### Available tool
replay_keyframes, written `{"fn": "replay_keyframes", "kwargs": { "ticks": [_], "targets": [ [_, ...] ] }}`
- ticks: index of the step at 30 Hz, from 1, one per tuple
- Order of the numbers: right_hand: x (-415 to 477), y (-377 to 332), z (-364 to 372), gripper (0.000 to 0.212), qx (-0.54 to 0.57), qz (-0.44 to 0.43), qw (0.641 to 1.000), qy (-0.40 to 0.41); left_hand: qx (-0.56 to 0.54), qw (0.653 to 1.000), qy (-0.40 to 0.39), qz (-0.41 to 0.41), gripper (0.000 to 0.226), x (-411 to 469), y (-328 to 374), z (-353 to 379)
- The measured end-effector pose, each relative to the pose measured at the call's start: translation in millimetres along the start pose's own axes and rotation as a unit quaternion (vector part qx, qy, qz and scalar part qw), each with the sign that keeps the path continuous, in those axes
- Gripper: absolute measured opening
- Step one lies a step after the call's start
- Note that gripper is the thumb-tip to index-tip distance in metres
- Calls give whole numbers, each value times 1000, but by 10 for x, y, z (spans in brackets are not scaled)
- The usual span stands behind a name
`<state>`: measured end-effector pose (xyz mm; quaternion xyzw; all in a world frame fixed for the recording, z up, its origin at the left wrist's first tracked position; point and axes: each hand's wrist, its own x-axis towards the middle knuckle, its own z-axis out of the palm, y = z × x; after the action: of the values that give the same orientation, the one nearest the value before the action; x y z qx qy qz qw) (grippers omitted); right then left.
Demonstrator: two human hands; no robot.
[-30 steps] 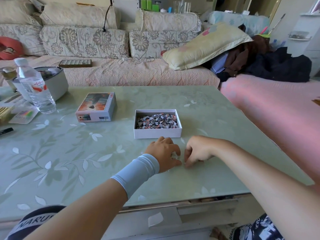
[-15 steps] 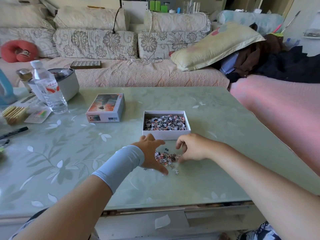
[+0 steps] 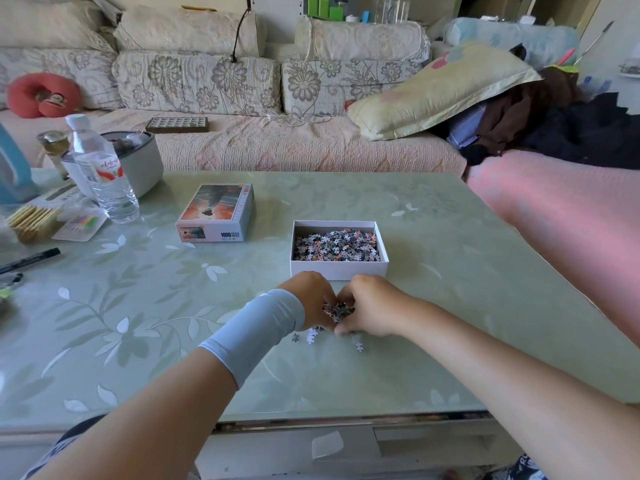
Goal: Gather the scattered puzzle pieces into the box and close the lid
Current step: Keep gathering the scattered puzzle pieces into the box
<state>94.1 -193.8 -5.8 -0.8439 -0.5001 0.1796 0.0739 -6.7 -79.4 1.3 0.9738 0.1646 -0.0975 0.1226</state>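
An open white box [image 3: 338, 270] sits mid-table, holding several puzzle pieces [image 3: 336, 245]. Its printed lid [image 3: 216, 212] lies apart to the left, picture side up. Just in front of the box, my left hand [image 3: 313, 301], with a white wrist sleeve, and my right hand [image 3: 372, 306] are cupped together around a small heap of puzzle pieces [image 3: 337, 311]. A few loose pieces [image 3: 311, 336] lie on the table under and behind the hands, one more [image 3: 359, 347] to the right.
A water bottle [image 3: 100, 171], a grey pot [image 3: 138, 161], a black pen [image 3: 29, 260] and small packets crowd the table's left side. The green glass table [image 3: 450, 271] ends near my body. A sofa with cushions runs behind; a pink bed lies right.
My two hands have drawn together, scooping the spread pieces into a heap between them. A second ago they were pressed flat on the table, closer to me.
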Motion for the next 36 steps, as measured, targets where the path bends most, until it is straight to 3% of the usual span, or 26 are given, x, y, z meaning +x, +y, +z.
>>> {"fn": "replay_keyframes", "kwargs": {
  "ticks": [4, 12, 15, 20, 22, 28, 32, 36],
  "targets": [
    [88, -35, -24, 7, 35, 18, 999, 12, -21, 1000, 19, -12, 37, 12, -9, 6],
    [234, -1, -256, 10, 115, 23, 993, -28, -145, 988, 16, -42, 16, 116, -143, -163],
    [302, 21, -478, 7, 152, 21, 988, 20, -230, 971, 48, -49, 4, 232, -208, -344],
    [506, 91, -697, 6, 201, 17, 961, 190, -315, 929, 192, -41, 12, 472, -191, -573],
    [562, 117, -674, 18, 181, 10, 959, 218, -302, 929, 209, -45, 21, 546, -211, -550],
    [552, 220, -581, 49, 85, -22, 979, 182, -256, 945, 202, -36, 29, 480, -289, -434],
    [397, 217, -547, 35, 88, -50, 973, 206, -211, 954, 213, 15, 17, 257, -268, -414],
    [232, 159, -377, 28, 48, -86, 989, 106, -91, 990, 104, 29, 18, 95, -267, -229]
  ]
}}
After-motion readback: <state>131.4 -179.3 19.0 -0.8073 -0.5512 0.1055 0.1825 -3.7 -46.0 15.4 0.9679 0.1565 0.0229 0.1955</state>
